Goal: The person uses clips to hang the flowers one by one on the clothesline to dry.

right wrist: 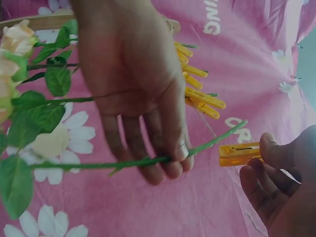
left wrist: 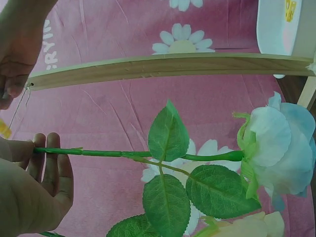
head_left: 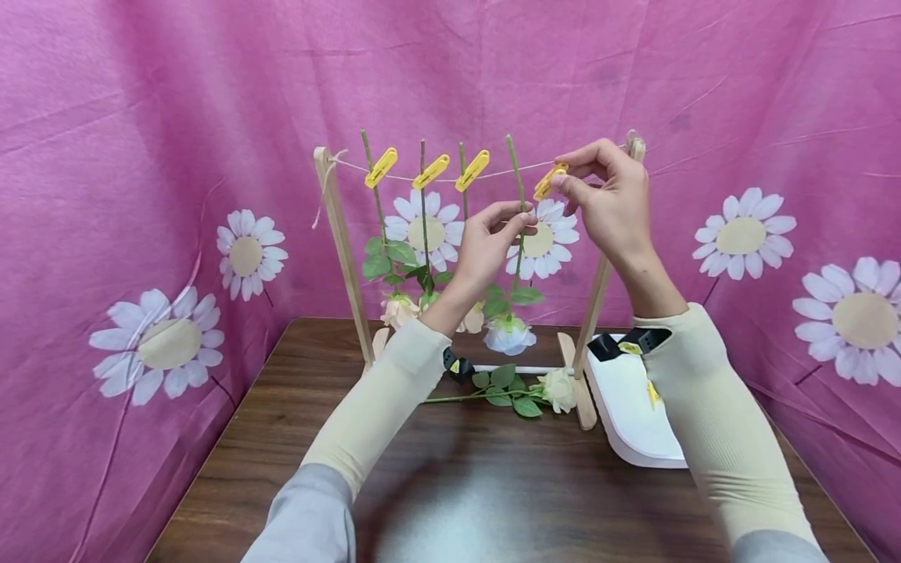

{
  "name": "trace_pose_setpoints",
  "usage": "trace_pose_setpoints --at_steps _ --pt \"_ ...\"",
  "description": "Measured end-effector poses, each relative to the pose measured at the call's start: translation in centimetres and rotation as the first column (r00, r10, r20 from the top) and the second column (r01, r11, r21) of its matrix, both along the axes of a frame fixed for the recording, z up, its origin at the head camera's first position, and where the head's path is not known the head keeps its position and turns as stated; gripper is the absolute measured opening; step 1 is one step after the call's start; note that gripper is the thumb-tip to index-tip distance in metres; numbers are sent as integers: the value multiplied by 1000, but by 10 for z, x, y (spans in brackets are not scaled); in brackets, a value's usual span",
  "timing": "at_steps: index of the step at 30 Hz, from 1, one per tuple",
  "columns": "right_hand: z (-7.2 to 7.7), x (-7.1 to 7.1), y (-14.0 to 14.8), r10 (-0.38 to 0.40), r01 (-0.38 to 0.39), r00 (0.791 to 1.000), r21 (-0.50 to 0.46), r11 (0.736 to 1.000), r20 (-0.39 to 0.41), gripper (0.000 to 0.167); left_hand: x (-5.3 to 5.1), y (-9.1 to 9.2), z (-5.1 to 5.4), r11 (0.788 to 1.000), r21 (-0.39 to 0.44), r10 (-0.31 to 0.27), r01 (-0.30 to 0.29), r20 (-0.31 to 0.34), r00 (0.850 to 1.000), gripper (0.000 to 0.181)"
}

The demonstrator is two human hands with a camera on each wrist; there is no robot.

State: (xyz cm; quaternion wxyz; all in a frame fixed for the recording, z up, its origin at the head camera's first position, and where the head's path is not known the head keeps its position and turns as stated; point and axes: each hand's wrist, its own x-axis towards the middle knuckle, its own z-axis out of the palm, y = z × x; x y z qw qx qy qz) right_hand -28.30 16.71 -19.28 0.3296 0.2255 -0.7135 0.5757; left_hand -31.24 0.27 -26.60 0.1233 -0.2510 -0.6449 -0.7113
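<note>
My left hand pinches the green stem of a pale blue rose between thumb and fingers. The rose hangs bloom down, its stem end rising above the string. To the right of that stem, my right hand pinches a yellow clothespin by its handle end. In the right wrist view the clothespin is apart from the stem. Further left, three yellow clothespins, one of them the leftmost clothespin, hold stems on the string. Blooms below these stems are partly hidden by my left arm.
A wooden frame carries the string above a brown table. A cream rose lies at the frame's base. At right stands a white tray with something yellow in it, partly behind my right arm. Pink cloth with daisies surrounds the table.
</note>
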Motion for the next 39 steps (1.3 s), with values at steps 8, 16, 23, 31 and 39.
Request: trace_pose_setpoints --at_steps 8,16,23,31,39 --pt "22 -12 -11 160 -148 986 -231 962 35 17 -3 2 1 999 -15 34 -33 23 999 26" --pt "33 -23 -21 174 -134 977 -277 952 125 15 1 5 3 994 -42 104 -102 47 994 25" --pt "31 -27 -27 203 -146 963 -288 946 178 11 1 6 3 986 -65 153 -151 30 988 23" --pt "22 -32 -28 254 -189 952 -321 928 174 14 3 8 2 984 -69 167 -165 31 985 23" --pt "20 -33 -24 240 -175 935 -246 953 261 15 1 7 1 983 -68 175 -172 40 984 24"
